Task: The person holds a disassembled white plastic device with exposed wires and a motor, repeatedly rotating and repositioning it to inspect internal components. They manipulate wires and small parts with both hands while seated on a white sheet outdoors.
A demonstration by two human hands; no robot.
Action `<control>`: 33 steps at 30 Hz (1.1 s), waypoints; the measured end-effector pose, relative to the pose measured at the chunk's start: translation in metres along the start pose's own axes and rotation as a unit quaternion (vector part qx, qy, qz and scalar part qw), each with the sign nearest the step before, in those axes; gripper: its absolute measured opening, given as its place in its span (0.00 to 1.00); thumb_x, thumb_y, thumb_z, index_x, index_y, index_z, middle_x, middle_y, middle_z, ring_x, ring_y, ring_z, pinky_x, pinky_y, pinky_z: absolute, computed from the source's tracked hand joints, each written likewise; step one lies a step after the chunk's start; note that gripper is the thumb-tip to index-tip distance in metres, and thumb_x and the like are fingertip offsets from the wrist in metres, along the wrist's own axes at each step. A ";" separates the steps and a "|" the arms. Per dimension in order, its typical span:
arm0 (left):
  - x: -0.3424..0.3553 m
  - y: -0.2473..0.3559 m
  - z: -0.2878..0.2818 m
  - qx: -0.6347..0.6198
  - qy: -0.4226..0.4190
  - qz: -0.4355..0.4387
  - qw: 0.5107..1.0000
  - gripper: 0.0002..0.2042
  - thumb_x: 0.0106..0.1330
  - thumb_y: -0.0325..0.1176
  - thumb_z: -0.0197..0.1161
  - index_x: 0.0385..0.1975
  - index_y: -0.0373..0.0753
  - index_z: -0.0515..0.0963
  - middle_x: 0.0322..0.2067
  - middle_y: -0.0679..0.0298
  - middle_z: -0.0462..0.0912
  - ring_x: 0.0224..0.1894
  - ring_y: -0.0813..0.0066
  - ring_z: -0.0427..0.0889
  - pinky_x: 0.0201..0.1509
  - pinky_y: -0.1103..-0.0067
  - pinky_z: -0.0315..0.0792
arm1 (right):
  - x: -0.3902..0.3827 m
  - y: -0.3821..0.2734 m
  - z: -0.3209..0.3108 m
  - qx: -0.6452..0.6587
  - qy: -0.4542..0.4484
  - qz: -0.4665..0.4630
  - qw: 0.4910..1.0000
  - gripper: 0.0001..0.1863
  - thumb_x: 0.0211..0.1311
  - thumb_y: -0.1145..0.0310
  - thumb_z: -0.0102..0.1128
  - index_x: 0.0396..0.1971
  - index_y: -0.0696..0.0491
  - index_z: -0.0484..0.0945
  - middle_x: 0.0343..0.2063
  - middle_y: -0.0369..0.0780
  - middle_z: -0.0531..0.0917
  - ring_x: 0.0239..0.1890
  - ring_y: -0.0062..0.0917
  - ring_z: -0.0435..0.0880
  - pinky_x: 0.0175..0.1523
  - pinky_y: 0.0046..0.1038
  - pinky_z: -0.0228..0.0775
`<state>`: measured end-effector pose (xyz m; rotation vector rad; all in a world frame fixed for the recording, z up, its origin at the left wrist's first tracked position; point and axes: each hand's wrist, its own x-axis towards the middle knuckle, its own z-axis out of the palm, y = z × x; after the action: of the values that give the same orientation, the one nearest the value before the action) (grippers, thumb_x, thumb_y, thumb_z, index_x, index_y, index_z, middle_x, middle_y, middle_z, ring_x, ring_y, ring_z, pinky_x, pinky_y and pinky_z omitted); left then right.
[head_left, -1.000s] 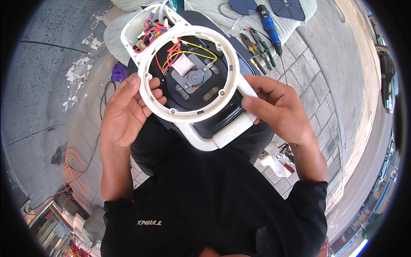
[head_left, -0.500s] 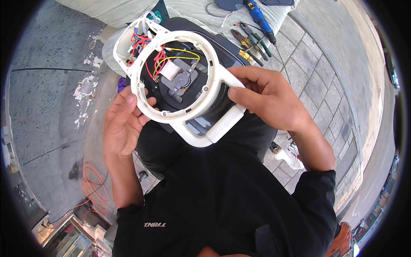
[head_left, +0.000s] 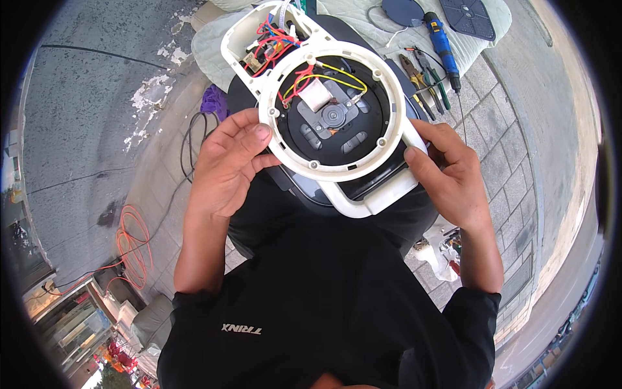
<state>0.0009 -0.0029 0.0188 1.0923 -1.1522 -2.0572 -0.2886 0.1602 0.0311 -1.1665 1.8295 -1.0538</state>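
Observation:
A white plastic ring-shaped housing [head_left: 350, 171] with a looped handle [head_left: 392, 192] lies over a dark appliance body on my lap. Inside the ring shows a black round base with a grey metal plate and round hub [head_left: 334, 116]. Red and yellow wires [head_left: 353, 79] cross it. More wires and small parts fill the white side compartment [head_left: 236, 40] at the far left. My left hand [head_left: 228, 165] pinches the ring's left rim between thumb and fingers. On the right, my right hand [head_left: 448, 170] grips the housing where the handle joins, fingers partly hidden behind it.
Pliers [head_left: 414, 72] and a blue power screwdriver [head_left: 440, 45] lie at the far right, beside a dark grille panel [head_left: 468, 18] on a pale cloth. A purple cloth [head_left: 214, 102] and a black cable are left of the housing. An orange cord [head_left: 134, 249] is coiled on the ground.
The housing sits more squarely around the black base, whose round edge now lines up inside the ring. Both hands keep their hold, and the whole view has shifted.

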 end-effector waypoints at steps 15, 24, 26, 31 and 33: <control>-0.001 -0.005 0.012 0.011 0.034 0.008 0.999 0.22 0.70 0.35 0.73 0.57 0.29 0.77 0.48 0.59 0.86 0.48 0.74 0.86 0.50 0.77 0.81 | -0.001 0.011 0.003 -0.001 0.018 0.008 1.000 0.18 0.71 0.74 0.65 0.59 0.60 0.82 0.39 0.33 0.79 0.35 0.12 0.73 0.41 0.18 0.67; -0.003 -0.011 0.008 0.017 0.020 0.020 0.999 0.20 0.71 0.36 0.72 0.56 0.33 0.77 0.48 0.61 0.86 0.48 0.77 0.85 0.49 0.78 0.81 | -0.003 0.012 0.002 -0.062 0.013 -0.022 0.998 0.17 0.72 0.73 0.65 0.58 0.59 0.83 0.39 0.32 0.81 0.35 0.12 0.73 0.41 0.18 0.67; -0.003 -0.012 0.009 0.014 0.014 0.023 1.000 0.20 0.71 0.36 0.72 0.56 0.33 0.77 0.48 0.61 0.86 0.48 0.77 0.85 0.50 0.77 0.81 | -0.006 0.012 0.000 -0.067 0.012 -0.018 0.998 0.17 0.72 0.73 0.65 0.58 0.59 0.83 0.39 0.31 0.81 0.34 0.12 0.72 0.41 0.18 0.67; -0.002 -0.014 0.008 0.009 0.017 0.021 1.000 0.20 0.72 0.36 0.71 0.57 0.33 0.77 0.48 0.61 0.86 0.48 0.76 0.85 0.51 0.76 0.80 | -0.007 0.012 0.002 -0.085 0.014 -0.016 0.996 0.19 0.70 0.72 0.67 0.58 0.59 0.83 0.37 0.33 0.81 0.32 0.12 0.72 0.40 0.19 0.68; -0.001 -0.015 0.008 0.007 0.012 0.024 1.000 0.20 0.72 0.36 0.71 0.58 0.32 0.77 0.49 0.61 0.86 0.49 0.75 0.85 0.52 0.75 0.80 | -0.007 0.012 -0.001 -0.093 0.012 -0.012 0.996 0.19 0.69 0.71 0.68 0.58 0.59 0.83 0.37 0.33 0.81 0.32 0.12 0.72 0.40 0.20 0.68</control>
<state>-0.0062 0.0091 0.0086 1.0834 -1.1708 -1.9972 -0.2917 0.1703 0.0216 -1.2915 1.9702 -0.9313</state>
